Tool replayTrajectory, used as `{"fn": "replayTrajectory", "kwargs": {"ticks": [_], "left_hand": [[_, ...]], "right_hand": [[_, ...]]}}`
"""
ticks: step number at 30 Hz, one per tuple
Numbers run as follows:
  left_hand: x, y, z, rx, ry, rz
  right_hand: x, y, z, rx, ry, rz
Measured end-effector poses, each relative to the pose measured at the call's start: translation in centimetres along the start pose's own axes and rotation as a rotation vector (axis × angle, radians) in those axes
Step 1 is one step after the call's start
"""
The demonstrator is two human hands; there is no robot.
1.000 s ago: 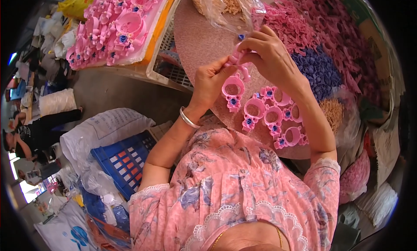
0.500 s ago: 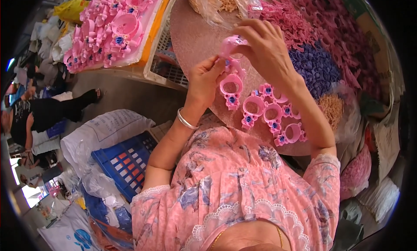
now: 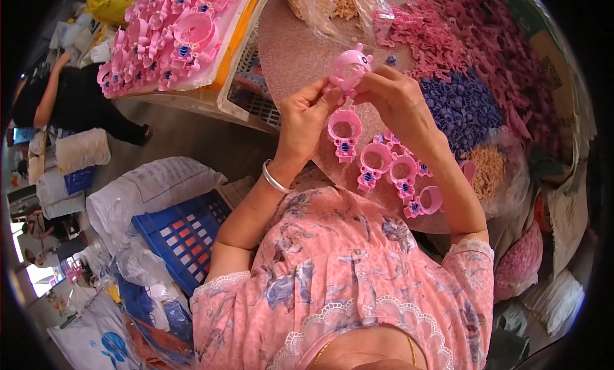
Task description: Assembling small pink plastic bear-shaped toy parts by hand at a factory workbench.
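Observation:
Both hands hold one pink plastic animal-shaped ring piece (image 3: pixel 342 60), with round ears and a small dark mark, above the round table (image 3: pixel 288 69). The thumb and fingers of my left hand (image 3: pixel 304 117) pinch its lower left side. My right hand (image 3: pixel 395 98) grips it from the right; its fingertips are partly hidden. Just below lies a similar pink ring piece (image 3: pixel 345 141) with a blue striped part on it. More pink ring pieces (image 3: pixel 403 181) with blue parts lie right of it, partly behind my right forearm. One loose blue part (image 3: pixel 391 60) sits beyond my right hand.
Piles of blue parts (image 3: pixel 457 108), pink parts (image 3: pixel 425 40) and beige parts (image 3: pixel 489 172) cover the table's right side. A clear bag (image 3: pixel 313 5) of beige bits lies at the back. A tray (image 3: pixel 233 47) of pink pieces stands left, near a blue basket (image 3: pixel 148 232).
My right hand has come down to the lower right of the held piece, which now shows its eared end upward. At the far left, a person in black has shifted position.

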State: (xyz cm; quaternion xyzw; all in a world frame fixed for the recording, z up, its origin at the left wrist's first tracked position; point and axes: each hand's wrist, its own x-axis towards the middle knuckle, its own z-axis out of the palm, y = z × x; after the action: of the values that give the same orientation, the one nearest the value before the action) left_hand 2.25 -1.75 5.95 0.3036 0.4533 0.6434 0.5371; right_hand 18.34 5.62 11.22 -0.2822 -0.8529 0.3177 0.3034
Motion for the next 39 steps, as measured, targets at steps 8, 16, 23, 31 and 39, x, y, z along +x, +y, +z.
{"fn": "replayTrajectory", "kwargs": {"ticks": [8,16,23,31,39], "left_hand": [[0.7,-0.5,-0.3,-0.137,0.017,-0.047],[1.9,-0.2,0.1,-0.462,0.012,-0.201],[0.3,-1.0,2.0,-0.281,0.156,-0.084],[1.7,5.6,1.2,-0.447,-0.007,-0.024],[13.0,23.5,-6.6,-0.157,0.006,0.166]], "right_hand": [[-0.3,1.3,2.1,-0.024,0.294,0.148],[2.6,3.1,2.6,0.106,0.411,0.232],[5.1,2.0,3.7,-0.367,0.410,0.048],[9.0,-1.1,1.4,0.105,0.531,-0.272],[6.5,-2.2,-3.4,0.244,0.517,-0.133]]}}
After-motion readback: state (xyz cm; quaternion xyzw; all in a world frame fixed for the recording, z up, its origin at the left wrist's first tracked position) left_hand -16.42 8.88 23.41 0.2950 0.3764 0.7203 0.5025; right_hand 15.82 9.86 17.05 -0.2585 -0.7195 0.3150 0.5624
